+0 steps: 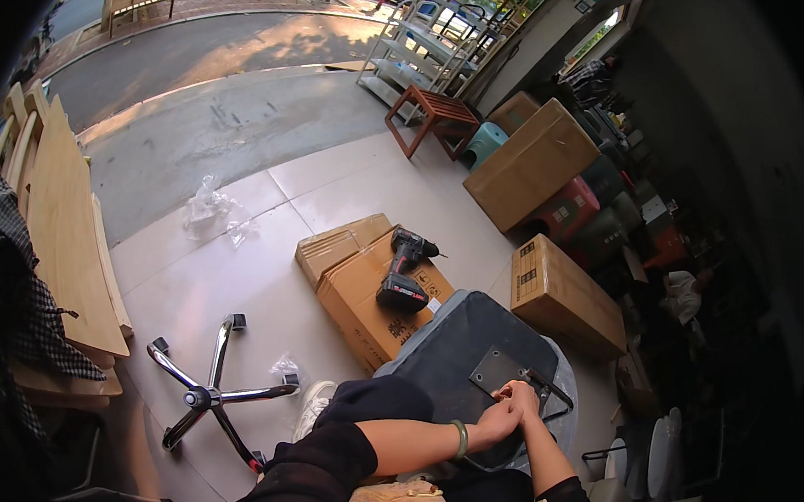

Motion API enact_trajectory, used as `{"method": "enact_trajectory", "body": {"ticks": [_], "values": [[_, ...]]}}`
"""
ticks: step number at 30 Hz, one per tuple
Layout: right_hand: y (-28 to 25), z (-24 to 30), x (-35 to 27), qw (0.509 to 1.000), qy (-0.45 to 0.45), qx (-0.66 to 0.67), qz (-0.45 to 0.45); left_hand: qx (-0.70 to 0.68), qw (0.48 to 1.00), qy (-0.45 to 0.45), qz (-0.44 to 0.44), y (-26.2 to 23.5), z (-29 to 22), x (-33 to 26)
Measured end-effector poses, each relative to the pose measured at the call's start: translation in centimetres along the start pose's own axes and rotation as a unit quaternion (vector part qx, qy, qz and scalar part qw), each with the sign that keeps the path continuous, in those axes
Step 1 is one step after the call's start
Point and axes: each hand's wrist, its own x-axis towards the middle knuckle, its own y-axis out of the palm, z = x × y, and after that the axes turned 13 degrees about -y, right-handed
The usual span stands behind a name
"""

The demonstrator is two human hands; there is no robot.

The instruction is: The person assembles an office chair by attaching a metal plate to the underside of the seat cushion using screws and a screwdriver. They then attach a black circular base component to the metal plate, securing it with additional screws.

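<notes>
A dark padded chair seat (441, 364) lies in front of me with a flat metal plate (498, 369) on its upward face. My left hand (497, 424), below a green bangle on the wrist, is closed at the plate's near edge. Against it, my right hand (523, 402) is closed too, its fingers curled together over the plate. Whatever they pinch is too small or hidden to make out. A black bent metal bracket (554, 394) sticks out just right of my hands.
A cordless drill (405, 274) rests on flat cardboard boxes (362, 308) beyond the seat. To the left stands a chrome five-legged chair base (214, 396) with casters. Plastic bags (209, 210) lie on the tiles. Another carton (565, 298) stands at right, wooden boards (63, 230) at far left.
</notes>
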Motion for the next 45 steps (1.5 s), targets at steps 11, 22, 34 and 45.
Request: {"method": "enact_trajectory", "body": {"ticks": [11,22,34,45], "values": [[-4.8,3.5,-3.4,0.879,-0.046,0.459,-0.120,-0.342,0.916,-0.201,0.066,-0.8,-1.4,0.6],[-4.8,3.0,-7.5,0.851,-0.096,0.516,-0.035,-0.326,0.908,-0.251,0.082,-1.2,-0.4,0.0],[-2.8,-4.8,-11.5,0.858,0.069,0.492,-0.126,-0.109,0.956,-0.271,0.016,-0.8,1.6,0.2],[-1.7,-9.5,-10.4,0.869,0.125,0.448,-0.170,0.009,0.977,-0.212,0.009,-1.2,5.2,2.9]]}}
